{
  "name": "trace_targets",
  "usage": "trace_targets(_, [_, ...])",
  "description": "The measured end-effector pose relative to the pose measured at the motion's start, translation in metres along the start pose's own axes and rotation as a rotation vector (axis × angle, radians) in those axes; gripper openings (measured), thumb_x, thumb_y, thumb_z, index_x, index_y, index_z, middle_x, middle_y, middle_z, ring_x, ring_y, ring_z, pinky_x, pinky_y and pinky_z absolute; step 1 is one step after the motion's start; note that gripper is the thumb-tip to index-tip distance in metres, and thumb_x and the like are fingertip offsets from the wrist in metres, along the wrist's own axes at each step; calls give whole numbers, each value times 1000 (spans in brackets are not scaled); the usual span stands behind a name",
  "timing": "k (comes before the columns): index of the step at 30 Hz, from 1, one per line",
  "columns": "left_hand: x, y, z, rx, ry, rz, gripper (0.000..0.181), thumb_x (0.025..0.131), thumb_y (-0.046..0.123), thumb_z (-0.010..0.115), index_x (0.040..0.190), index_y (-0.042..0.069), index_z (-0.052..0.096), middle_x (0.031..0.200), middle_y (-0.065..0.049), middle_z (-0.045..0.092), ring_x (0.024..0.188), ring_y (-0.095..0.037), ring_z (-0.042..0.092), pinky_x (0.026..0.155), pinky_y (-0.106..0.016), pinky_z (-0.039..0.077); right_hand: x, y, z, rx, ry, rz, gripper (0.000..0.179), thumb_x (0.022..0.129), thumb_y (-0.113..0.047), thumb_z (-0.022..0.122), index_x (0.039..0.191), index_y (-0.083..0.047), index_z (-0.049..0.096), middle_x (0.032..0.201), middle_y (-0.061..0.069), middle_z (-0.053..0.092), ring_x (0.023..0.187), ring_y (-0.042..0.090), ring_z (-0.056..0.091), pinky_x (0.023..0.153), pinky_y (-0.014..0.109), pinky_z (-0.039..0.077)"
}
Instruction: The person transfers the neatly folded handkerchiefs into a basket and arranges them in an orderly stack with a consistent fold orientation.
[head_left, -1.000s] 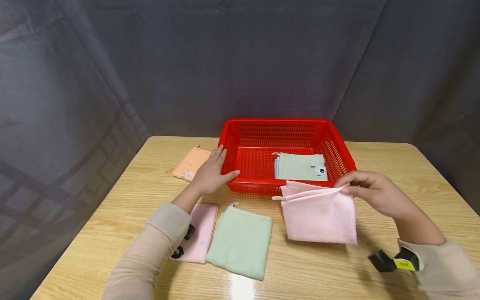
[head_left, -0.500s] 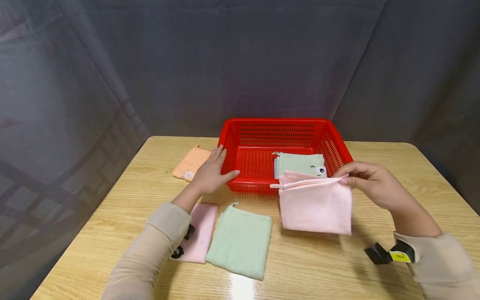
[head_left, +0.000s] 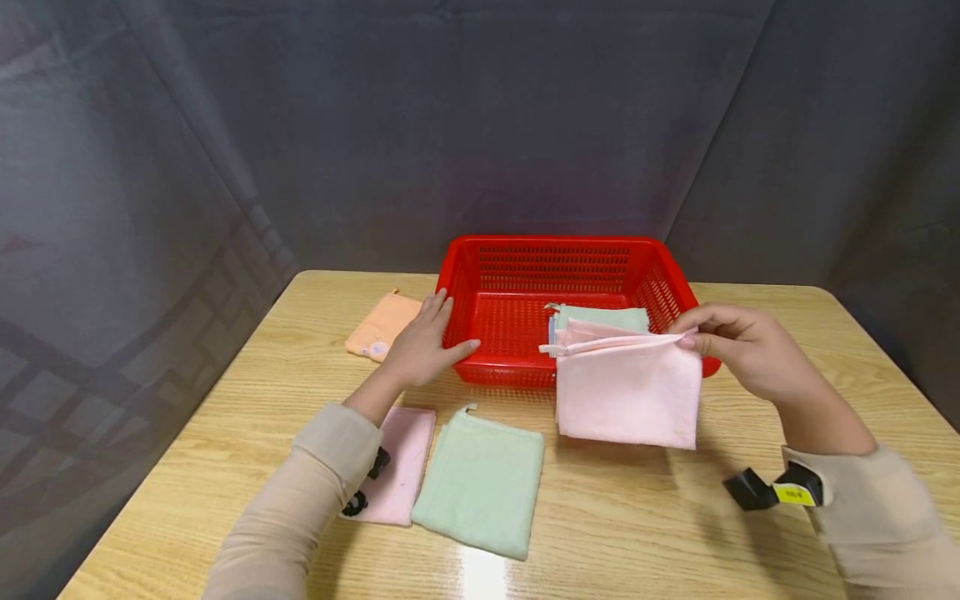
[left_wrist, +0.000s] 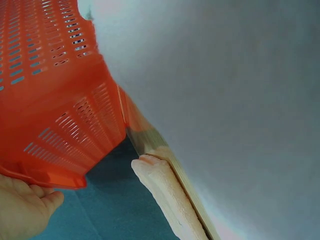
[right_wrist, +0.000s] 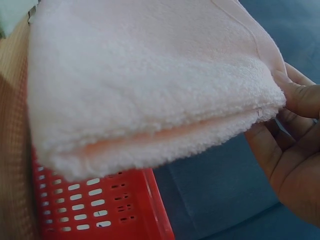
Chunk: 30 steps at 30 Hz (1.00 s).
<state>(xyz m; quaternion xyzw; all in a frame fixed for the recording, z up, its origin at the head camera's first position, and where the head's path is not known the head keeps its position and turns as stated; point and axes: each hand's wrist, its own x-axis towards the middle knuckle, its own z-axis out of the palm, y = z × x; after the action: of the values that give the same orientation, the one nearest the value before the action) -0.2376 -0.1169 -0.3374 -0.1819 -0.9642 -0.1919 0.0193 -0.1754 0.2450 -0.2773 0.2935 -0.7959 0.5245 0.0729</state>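
Observation:
A folded pink towel (head_left: 628,392) hangs from my right hand (head_left: 738,346), whose thumb and fingers pinch its upper right corner. In the right wrist view the pink towel (right_wrist: 150,90) shows its fluffy folded edge. It overlaps the front wall of the red basket (head_left: 510,372) and part of the light green towel (head_left: 611,317) lying inside. My left hand (head_left: 423,342) rests at the basket's left front corner, fingers extended along the rim. The left wrist view has that hand (left_wrist: 25,207) against the basket's rim (left_wrist: 45,176).
A green towel (head_left: 483,483) and another pink towel (head_left: 405,467) lie side by side in front on the wooden table (head_left: 615,533). An orange towel (head_left: 382,327) lies left of the basket, partly behind my left hand. A grey curtain (head_left: 480,125) stands behind the table.
My right hand has moved up and slightly left, away from me, bringing the pink towel over the basket's front edge and across the green towel inside. My left hand stays put.

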Motion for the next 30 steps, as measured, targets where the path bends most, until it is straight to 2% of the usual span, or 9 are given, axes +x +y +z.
trace_targets(2, [0, 0, 0, -1, 1, 0, 84, 81, 57, 40, 137, 1, 15, 144, -7, 4, 130, -23, -1, 100, -43, 18, 2, 0, -1, 12, 7, 0, 29, 77, 18, 49, 88, -5, 64, 80, -3, 61, 60, 12, 52, 49, 21, 46])
trace_targets(9, [0, 1, 0, -8, 4, 1, 83, 81, 57, 41, 137, 1, 16, 144, -7, 5, 130, -24, 0, 99, -43, 18, 7, -1, -3, -45, 57, 1, 23, 77, 15, 52, 89, -1, 64, 79, -4, 61, 61, 11, 51, 51, 19, 45])
trace_targets(20, [0, 2, -1, -10, -8, -3, 84, 80, 57, 41, 137, 2, 14, 144, -7, 3, 130, -22, -2, 100, -43, 17, 14, -3, -6, 68, 110, -30, 24, 77, 16, 51, 88, -1, 64, 80, -1, 61, 66, 12, 50, 55, 15, 45])
trace_targets(22, [-1, 2, -1, -9, -8, -4, 84, 80, 57, 41, 137, 1, 15, 144, -7, 3, 130, -22, -2, 100, -42, 17, 16, -4, -6, 106, 117, -37, 24, 77, 17, 50, 87, 0, 64, 79, 0, 61, 65, 12, 51, 56, 15, 45])
trace_targets(28, [-2, 2, -1, -13, -6, -9, 84, 80, 57, 42, 137, 2, 15, 144, -6, 4, 130, -21, -3, 100, -42, 17, 22, -6, -5, 312, 125, -94, 25, 76, 21, 47, 86, 5, 63, 77, 6, 61, 62, 14, 54, 57, 17, 47])
trace_targets(30, [-2, 2, -1, -16, -4, -9, 84, 80, 57, 42, 137, 2, 14, 144, -7, 4, 130, -20, -4, 100, -43, 17, 24, -6, -6, 337, 135, -108, 25, 76, 22, 46, 86, 6, 63, 77, 7, 62, 62, 14, 54, 58, 18, 47])
